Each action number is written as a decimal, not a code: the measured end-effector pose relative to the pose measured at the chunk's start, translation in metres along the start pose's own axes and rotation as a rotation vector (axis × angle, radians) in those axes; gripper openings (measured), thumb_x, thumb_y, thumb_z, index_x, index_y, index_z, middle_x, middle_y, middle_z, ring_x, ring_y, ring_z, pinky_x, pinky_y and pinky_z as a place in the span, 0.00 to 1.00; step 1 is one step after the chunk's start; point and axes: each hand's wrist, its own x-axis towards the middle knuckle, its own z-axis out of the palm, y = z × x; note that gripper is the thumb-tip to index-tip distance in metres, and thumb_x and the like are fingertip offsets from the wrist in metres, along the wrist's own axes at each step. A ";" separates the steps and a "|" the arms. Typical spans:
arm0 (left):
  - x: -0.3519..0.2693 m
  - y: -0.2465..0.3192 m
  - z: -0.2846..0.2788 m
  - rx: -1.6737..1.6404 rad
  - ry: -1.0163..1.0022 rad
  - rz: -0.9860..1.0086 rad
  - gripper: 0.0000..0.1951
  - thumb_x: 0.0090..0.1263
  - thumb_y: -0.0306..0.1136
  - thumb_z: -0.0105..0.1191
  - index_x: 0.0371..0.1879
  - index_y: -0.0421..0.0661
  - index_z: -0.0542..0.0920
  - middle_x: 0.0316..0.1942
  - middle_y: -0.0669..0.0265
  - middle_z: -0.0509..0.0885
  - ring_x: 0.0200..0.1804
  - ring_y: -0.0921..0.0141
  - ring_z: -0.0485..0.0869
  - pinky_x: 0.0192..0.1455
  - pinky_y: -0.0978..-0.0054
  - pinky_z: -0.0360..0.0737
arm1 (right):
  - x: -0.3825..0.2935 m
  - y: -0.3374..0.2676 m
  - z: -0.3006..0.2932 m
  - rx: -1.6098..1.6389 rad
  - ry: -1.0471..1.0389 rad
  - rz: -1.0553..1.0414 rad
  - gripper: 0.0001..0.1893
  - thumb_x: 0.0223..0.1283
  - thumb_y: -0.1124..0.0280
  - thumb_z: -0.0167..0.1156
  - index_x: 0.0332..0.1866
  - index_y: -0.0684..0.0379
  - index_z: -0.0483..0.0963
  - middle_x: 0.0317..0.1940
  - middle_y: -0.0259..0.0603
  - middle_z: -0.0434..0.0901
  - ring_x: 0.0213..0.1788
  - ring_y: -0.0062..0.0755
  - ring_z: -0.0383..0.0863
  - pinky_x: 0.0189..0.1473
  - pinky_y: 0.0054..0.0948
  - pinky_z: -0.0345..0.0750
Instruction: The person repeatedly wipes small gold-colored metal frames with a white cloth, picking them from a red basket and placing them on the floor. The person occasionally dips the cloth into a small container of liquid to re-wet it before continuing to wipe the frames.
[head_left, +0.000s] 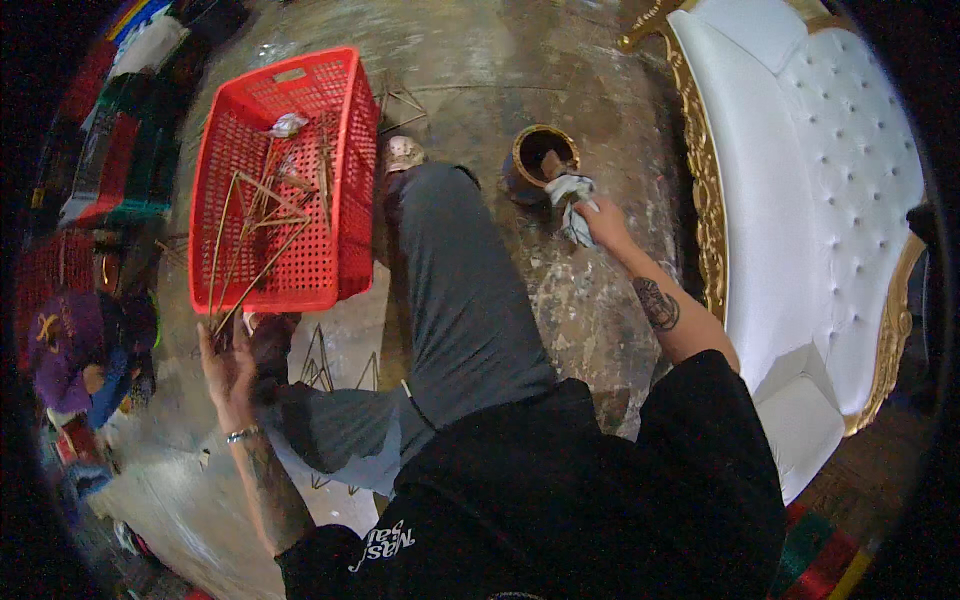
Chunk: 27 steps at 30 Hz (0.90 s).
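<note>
My right hand (600, 220) grips a white patterned cloth (574, 193) at the near rim of a round pot (523, 176) with a dark inside, on the floor. Something brownish shows at the pot's mouth beside the cloth. My left hand (229, 367), its fingers apart, is at the near edge of a red perforated plastic basket (352, 225). Ends of thin brown sticks (262, 277) joined in angular frames reach over the basket's edge to my fingers; whether I grip them I cannot tell. A crumpled white cloth (288, 125) lies inside the basket.
A white tufted sofa (840, 180) with a carved gold frame stands at the right. More stick frames (405, 109) lie on the floor beyond the basket and near my legs. A person in purple (67, 349) is at the far left, beside stacked coloured crates (120, 161).
</note>
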 end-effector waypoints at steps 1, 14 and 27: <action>0.001 -0.001 -0.003 0.006 -0.022 0.016 0.18 0.72 0.41 0.47 0.50 0.37 0.75 0.51 0.56 0.78 0.58 0.61 0.74 0.63 0.67 0.72 | 0.003 0.009 0.012 0.420 -0.077 0.132 0.17 0.59 0.54 0.55 0.42 0.58 0.77 0.31 0.43 0.82 0.34 0.40 0.82 0.35 0.39 0.77; -0.029 -0.020 0.037 -0.262 0.028 0.106 0.19 0.72 0.42 0.48 0.46 0.34 0.74 0.48 0.51 0.78 0.56 0.58 0.76 0.55 0.66 0.79 | -0.053 0.062 -0.008 0.784 -0.011 0.407 0.20 0.65 0.55 0.47 0.50 0.60 0.74 0.39 0.38 0.80 0.37 0.32 0.80 0.38 0.31 0.76; -0.051 -0.036 0.081 0.013 -0.031 0.387 0.19 0.73 0.39 0.47 0.49 0.34 0.74 0.48 0.55 0.80 0.51 0.63 0.80 0.55 0.69 0.80 | -0.088 -0.262 0.029 0.697 -0.488 -0.638 0.16 0.64 0.62 0.48 0.44 0.64 0.74 0.39 0.38 0.79 0.36 0.27 0.78 0.40 0.25 0.75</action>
